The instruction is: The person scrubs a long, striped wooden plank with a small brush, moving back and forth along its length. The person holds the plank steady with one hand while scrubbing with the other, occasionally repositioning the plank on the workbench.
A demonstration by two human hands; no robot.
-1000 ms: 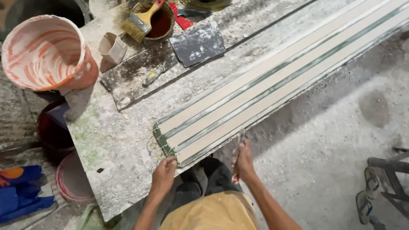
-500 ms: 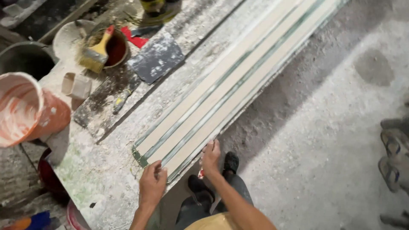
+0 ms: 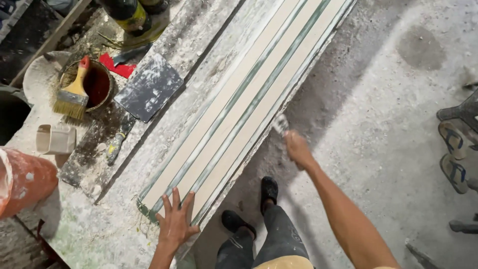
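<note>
Long pale strips with green edges (image 3: 239,107) lie side by side along a dusty workbench (image 3: 114,219). My left hand (image 3: 175,221) presses flat, fingers spread, on the near end of the strips. My right hand (image 3: 298,148) is off the bench's edge, beside the strips, blurred with motion. It grips a small pale object (image 3: 281,123), too blurred to identify. My dark shoes (image 3: 269,192) stand on the concrete floor below.
A yellow-handled brush (image 3: 72,97) rests on a red-brown pot (image 3: 97,84). A dark square tile (image 3: 148,86), a red scraper (image 3: 117,65), a small beige box (image 3: 55,139) and an orange-stained bucket (image 3: 22,179) sit on the bench. Sandals (image 3: 453,154) lie at the right.
My right hand has left the near end of the strips and swung right along the bench's edge. My left hand stays on the near end. The view shifted right.
</note>
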